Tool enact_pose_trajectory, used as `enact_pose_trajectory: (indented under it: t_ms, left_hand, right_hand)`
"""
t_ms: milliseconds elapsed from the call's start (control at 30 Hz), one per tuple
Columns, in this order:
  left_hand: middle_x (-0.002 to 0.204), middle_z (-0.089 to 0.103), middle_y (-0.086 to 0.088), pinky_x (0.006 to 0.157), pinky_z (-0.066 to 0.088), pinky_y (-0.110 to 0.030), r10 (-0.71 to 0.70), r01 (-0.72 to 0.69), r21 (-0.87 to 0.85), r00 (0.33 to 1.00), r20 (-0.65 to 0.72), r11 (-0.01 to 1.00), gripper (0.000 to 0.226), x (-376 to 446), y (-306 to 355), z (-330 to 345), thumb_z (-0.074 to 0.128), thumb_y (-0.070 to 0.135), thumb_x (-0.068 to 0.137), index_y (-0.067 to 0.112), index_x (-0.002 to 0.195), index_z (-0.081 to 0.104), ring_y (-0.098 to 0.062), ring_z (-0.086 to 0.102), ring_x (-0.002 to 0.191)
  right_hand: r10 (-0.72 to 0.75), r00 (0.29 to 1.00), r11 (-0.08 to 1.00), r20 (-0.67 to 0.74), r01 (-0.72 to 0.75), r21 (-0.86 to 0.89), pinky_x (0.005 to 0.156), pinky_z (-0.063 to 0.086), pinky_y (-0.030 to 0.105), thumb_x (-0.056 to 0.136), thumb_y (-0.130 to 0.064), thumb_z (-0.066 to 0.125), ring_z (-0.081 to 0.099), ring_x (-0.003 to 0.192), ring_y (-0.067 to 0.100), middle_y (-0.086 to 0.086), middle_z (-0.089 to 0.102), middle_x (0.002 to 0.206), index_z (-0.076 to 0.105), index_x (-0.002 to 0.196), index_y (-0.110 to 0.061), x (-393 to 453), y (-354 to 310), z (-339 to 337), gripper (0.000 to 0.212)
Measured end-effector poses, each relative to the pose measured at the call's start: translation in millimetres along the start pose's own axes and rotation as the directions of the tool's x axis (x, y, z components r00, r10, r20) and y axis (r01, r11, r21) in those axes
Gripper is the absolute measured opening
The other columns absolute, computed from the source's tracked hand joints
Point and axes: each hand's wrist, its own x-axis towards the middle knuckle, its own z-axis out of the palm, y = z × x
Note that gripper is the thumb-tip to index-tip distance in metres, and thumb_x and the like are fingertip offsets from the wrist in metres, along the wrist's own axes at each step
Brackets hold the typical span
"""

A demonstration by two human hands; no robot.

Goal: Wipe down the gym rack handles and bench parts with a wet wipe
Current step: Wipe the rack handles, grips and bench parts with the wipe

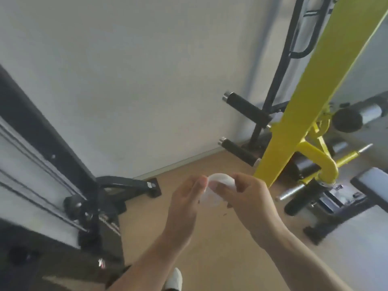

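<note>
Looked light, limp and damp-slick as a wet wipe [212,191], likely to bunch or tear if tugged; best pinched at opposite edges and folded into a pad. Pale, translucent white, crumpled, blurred. Held in mid-air between left hand [185,203] and right hand [244,198], both close together and pinching it, just short of the yellow upright [310,97] and foam-sleeved handles [245,107].

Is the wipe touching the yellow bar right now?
No, both hands, left hand and right hand, hold the wipe in the air, apart from the yellow bar.
</note>
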Motion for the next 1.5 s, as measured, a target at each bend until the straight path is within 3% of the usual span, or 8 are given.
enact_pose_trajectory:
  t_ms: [167, 433, 567, 733, 967, 1133, 1233, 1500]
  left_hand:
    - [0.102, 0.074, -0.02, 0.093, 0.054, -0.049, -0.031, 0.018, -0.053, 0.97, -0.24, 0.998, 0.067, -99, -3, 25, 0.064, 0.061, 0.084, -0.002, 0.107, 0.069, -0.038, 0.069, 0.102]
    - [0.093, 0.077, 0.006, 0.092, 0.055, -0.045, -0.136, 0.209, 0.066, 0.813, -0.566, 0.976, 0.017, -242, -8, 3, 0.068, 0.046, 0.09, 0.031, 0.093, 0.077, -0.009, 0.071, 0.093]
    - [0.094, 0.078, 0.006, 0.092, 0.056, -0.052, -0.155, 0.239, 0.026, 0.704, -0.693, 0.971, 0.028, -308, -6, -29, 0.065, 0.056, 0.085, 0.034, 0.098, 0.078, -0.016, 0.071, 0.096]
    - [0.089, 0.08, 0.0, 0.076, 0.058, -0.027, -0.172, 0.195, -0.072, 0.565, -0.807, 0.978, 0.016, -390, -3, -78, 0.066, 0.028, 0.095, 0.022, 0.092, 0.08, -0.015, 0.075, 0.087]
    - [0.085, 0.078, 0.002, 0.085, 0.057, -0.047, -0.215, 0.267, -0.102, 0.435, -0.875, 0.958, 0.028, -524, -10, -177, 0.062, 0.047, 0.094, 0.025, 0.086, 0.077, -0.021, 0.074, 0.087]
    - [0.09, 0.076, -0.006, 0.082, 0.055, -0.044, -0.271, 0.129, -0.239, 0.472, -0.839, 0.963, 0.01, -635, -15, -278, 0.068, 0.021, 0.093, 0.015, 0.099, 0.073, -0.027, 0.068, 0.081]
    - [0.099, 0.075, -0.004, 0.088, 0.053, -0.038, -0.316, 0.049, -0.346, 0.542, -0.779, 0.937, 0.04, -692, -9, -336, 0.072, -0.003, 0.078, 0.011, 0.115, 0.066, -0.019, 0.067, 0.09]
    - [0.114, 0.075, 0.004, 0.098, 0.051, -0.035, -0.448, 0.016, -0.536, 0.569, -0.689, 0.844, 0.024, -755, -1, -447, 0.066, 0.039, 0.094, 0.028, 0.115, 0.072, -0.012, 0.071, 0.105]
  right_hand:
    - [0.025, 0.976, 0.999, 0.217, -0.033, 0.032, 0.052, 0.04, 0.028, 0.081, -0.042, 0.078, 0.051, 0.054, 0.009, 0.011, 0.068, 0.07, 0.076, 0.076, -0.023, -64, 39, -7, 0.02]
    - [0.007, 0.841, 0.995, 0.541, -0.058, 0.077, 0.062, 0.057, 0.023, 0.095, -0.02, 0.063, 0.07, 0.074, 0.011, 0.001, 0.076, 0.078, 0.076, 0.088, -0.019, -168, 63, 20, 0.016]
    - [0.03, 0.778, 0.989, 0.627, -0.114, 0.094, 0.063, 0.057, 0.025, 0.1, -0.027, 0.055, 0.071, 0.081, 0.017, 0.007, 0.074, 0.091, 0.069, 0.099, -0.015, -215, 66, 54, 0.018]
    - [0.001, 0.695, 0.976, 0.719, -0.159, 0.151, 0.064, 0.056, 0.028, 0.103, -0.032, 0.049, 0.07, 0.074, 0.015, 0.005, 0.074, 0.082, 0.075, 0.09, -0.012, -284, 51, 105, 0.036]
    - [0.021, 0.553, 0.978, 0.833, -0.183, 0.097, 0.066, 0.058, 0.026, 0.101, -0.044, 0.049, 0.074, 0.085, 0.019, 0.007, 0.077, 0.091, 0.075, 0.096, -0.009, -404, 42, 220, 0.045]
    - [-0.002, 0.451, 0.982, 0.893, -0.166, 0.086, 0.086, 0.058, 0.041, 0.096, -0.049, 0.055, 0.071, 0.103, 0.027, 0.014, 0.075, 0.104, 0.073, 0.106, -0.004, -501, 34, 321, 0.05]
    - [0.002, 0.487, 0.979, 0.874, -0.177, 0.097, 0.077, 0.057, 0.035, 0.095, -0.047, 0.057, 0.073, 0.098, 0.025, 0.01, 0.077, 0.099, 0.074, 0.102, -0.007, -554, 21, 372, 0.044]
    - [0.017, 0.415, 0.985, 0.91, -0.165, 0.056, 0.082, 0.06, 0.038, 0.091, -0.041, 0.064, 0.073, 0.096, 0.028, 0.014, 0.076, 0.1, 0.073, 0.104, -0.005, -640, -30, 481, 0.039]
